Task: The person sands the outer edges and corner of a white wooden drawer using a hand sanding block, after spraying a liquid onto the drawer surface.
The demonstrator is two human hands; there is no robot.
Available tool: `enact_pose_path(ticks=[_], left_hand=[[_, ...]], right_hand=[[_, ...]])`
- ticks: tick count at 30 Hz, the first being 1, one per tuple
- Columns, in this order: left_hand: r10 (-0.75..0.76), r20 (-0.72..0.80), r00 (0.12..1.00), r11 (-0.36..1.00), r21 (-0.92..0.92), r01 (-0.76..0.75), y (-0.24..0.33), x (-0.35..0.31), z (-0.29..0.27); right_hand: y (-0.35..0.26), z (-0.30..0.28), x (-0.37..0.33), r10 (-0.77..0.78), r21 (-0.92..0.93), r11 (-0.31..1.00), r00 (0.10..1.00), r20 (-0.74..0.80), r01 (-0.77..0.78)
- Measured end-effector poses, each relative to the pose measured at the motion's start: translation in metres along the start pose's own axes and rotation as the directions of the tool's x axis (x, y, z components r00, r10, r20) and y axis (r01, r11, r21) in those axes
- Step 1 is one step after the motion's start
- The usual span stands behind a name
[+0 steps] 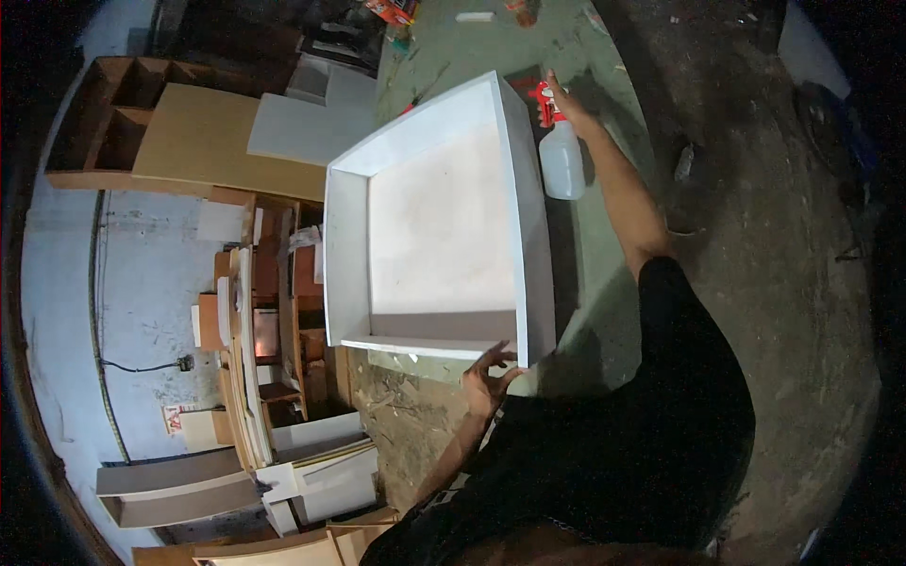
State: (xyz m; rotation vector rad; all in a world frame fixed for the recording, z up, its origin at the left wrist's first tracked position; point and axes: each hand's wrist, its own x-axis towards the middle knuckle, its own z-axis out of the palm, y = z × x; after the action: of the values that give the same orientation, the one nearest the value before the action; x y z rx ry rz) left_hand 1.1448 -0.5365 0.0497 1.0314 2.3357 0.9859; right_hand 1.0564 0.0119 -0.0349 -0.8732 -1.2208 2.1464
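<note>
A white box like a drawer [444,217], open on the side facing me, stands on the green work table [604,311]. My left hand [486,382] is closed on the box's near corner, thumb and fingers pinching the edge of its wall. To the right of the box, my right hand [572,106] grips a spray bottle [562,165] by its red trigger head. The bottle is translucent white and upright, close to the box's right wall. Part of the right hand's fingers is hidden behind the red head.
A white block [475,17] and an orange-red packet [392,10] lie at the table's far end. Boards and panels [250,358] lean on the left, below a wooden shelf unit [104,123]. A clear plastic bottle [684,162] lies on the floor at right.
</note>
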Motion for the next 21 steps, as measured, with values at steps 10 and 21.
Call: enact_pose_path(ticks=[10, 21], left_hand=[[0.072, -0.052, 0.996, 0.997, -0.019, -0.073, -0.016, 0.007, -0.004], [0.065, -0.019, 0.998, 0.997, 0.043, -0.064, -0.023, 0.007, -0.002]], right_hand=[[0.071, 0.008, -0.218, 0.264, -0.194, 0.953, 0.951, 0.161, -0.232], [0.101, 0.022, -0.365, 0.223, -0.413, 0.891, 0.974, 0.041, -0.187]])
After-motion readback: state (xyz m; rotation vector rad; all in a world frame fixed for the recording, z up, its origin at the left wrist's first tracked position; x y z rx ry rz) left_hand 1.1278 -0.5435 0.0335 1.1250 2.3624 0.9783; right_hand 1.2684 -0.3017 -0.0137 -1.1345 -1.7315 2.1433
